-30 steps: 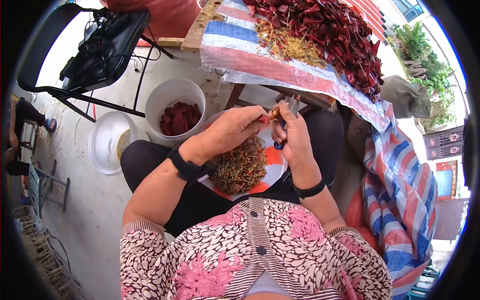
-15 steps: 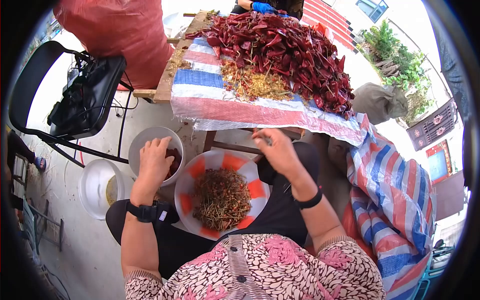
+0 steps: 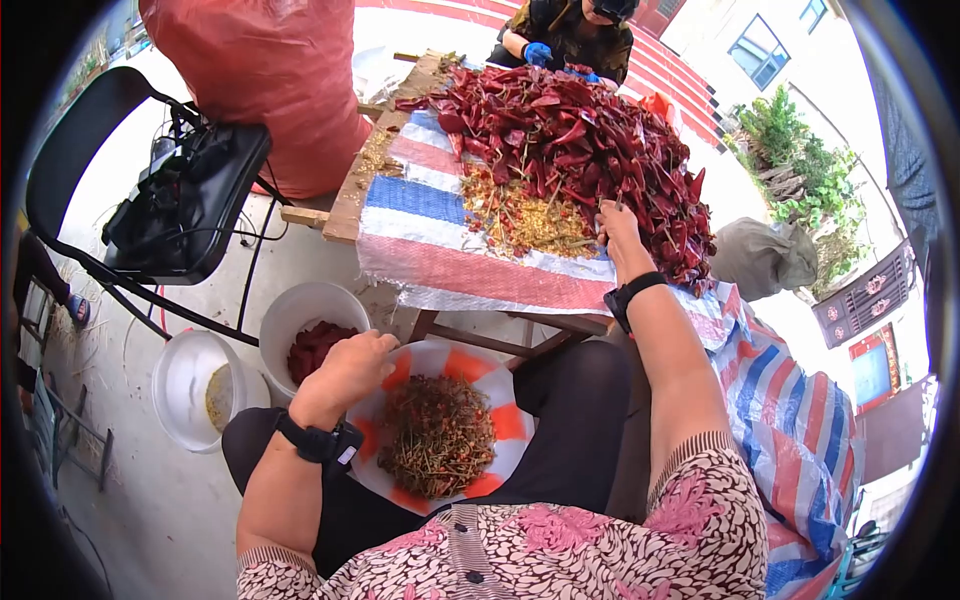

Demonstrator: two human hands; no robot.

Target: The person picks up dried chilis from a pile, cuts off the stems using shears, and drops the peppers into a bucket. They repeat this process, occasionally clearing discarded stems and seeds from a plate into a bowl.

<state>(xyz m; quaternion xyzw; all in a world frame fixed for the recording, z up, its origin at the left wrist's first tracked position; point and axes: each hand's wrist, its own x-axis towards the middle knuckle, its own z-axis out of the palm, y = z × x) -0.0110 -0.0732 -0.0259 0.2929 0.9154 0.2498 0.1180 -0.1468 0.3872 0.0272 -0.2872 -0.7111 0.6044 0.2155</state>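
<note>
Right of centre: your right hand, fingers bent, meets the near edge of the dried red peppers; whether they grip one, cannot tell. Left of centre, lower: your left hand, fingers curled, contents hidden, hangs between the white bucket and the orange-and-white basin. Red pieces lie in the bucket; stems fill the basin's middle. The peppers heap at upper centre on a striped sheet, pale seeds beside them. Top centre: another person's blue-gloved hand, behind the heap.
</note>
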